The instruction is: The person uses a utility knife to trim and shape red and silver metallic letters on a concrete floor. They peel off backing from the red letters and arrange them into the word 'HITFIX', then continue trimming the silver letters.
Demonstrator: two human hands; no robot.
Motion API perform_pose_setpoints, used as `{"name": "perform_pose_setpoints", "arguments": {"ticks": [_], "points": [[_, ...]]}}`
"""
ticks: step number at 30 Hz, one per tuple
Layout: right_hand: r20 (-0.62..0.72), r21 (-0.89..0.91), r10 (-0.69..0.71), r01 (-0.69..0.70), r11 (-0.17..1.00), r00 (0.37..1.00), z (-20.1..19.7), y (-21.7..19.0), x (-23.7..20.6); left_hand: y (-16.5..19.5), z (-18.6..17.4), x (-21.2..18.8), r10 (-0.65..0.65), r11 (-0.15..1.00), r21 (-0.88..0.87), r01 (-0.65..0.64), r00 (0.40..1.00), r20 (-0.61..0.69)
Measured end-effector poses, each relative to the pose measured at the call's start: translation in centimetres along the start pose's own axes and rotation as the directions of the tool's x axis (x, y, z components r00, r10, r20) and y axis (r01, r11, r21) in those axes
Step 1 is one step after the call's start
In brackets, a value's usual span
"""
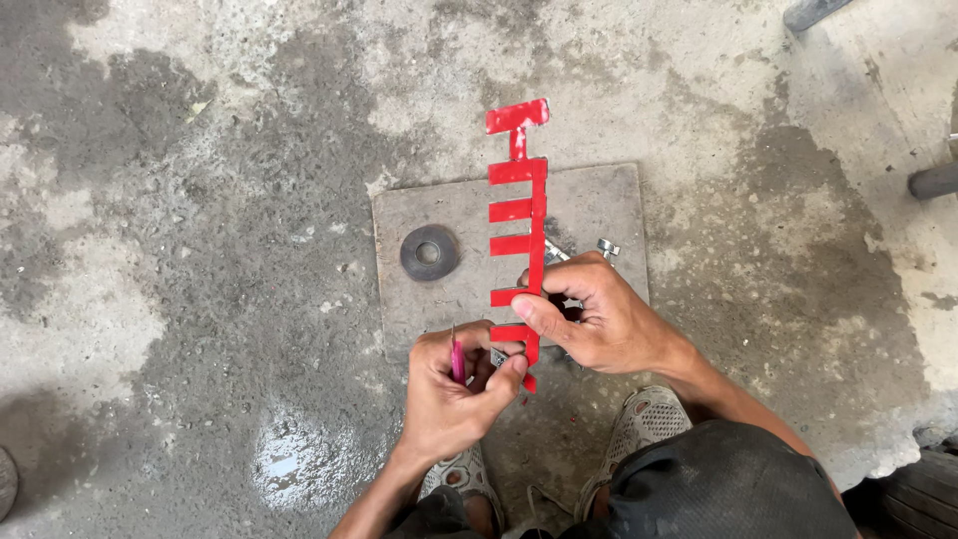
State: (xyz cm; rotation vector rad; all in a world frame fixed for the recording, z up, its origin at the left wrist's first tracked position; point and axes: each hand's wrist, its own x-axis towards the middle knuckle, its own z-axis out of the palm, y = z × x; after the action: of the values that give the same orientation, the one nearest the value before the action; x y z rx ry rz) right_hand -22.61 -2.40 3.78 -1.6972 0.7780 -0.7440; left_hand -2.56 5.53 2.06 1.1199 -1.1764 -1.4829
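My right hand point(599, 319) grips a long red comb-shaped strip point(524, 205) near its lower end, and the strip points away from me over a grey metal plate point(599, 205). My left hand point(454, 394) is closed around a small thin tool with a pink-red handle point(457, 357), its fingertips touching the strip's bottom end. A bright metal tool point(604, 247) lies on the plate, partly hidden behind my right hand.
A dark round washer-like disc point(430, 252) rests on the plate's left part. The stained concrete floor has a wet patch point(289, 464) at lower left. My feet in grey shoes point(649, 419) are below the plate. Dark objects sit at the right edge.
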Motion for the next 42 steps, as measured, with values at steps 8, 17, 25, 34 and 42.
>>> {"name": "perform_pose_setpoints", "arguments": {"ticks": [8,17,25,34,42], "points": [[-0.05,0.036,0.069,-0.067,0.997,0.996,0.2,1.2,-0.3,-0.9,-0.6,0.6,-0.025,0.999,-0.037,0.027,0.999,0.043],[-0.123,-0.008,0.064,-0.066,0.998,0.99,-0.1,1.4,0.1,-1.6,-1.0,0.7,-0.185,0.91,-0.361,0.204,0.979,0.087],[-0.142,0.111,0.118,-0.102,0.989,0.983,0.3,3.7,-0.3,-3.3,-0.5,1.0,-0.008,0.984,-0.177,0.016,0.999,0.044],[-0.346,0.42,0.374,-0.215,0.882,0.86,-2.3,2.1,2.0,3.0,-7.9,-0.5,-0.064,0.906,-0.416,0.079,0.997,0.05],[0.014,0.994,0.049,-0.009,-0.111,0.999,-4.9,-5.2,6.8,8.7,-6.5,-0.1,0.316,0.869,-0.483,-0.108,0.873,0.373]]}}
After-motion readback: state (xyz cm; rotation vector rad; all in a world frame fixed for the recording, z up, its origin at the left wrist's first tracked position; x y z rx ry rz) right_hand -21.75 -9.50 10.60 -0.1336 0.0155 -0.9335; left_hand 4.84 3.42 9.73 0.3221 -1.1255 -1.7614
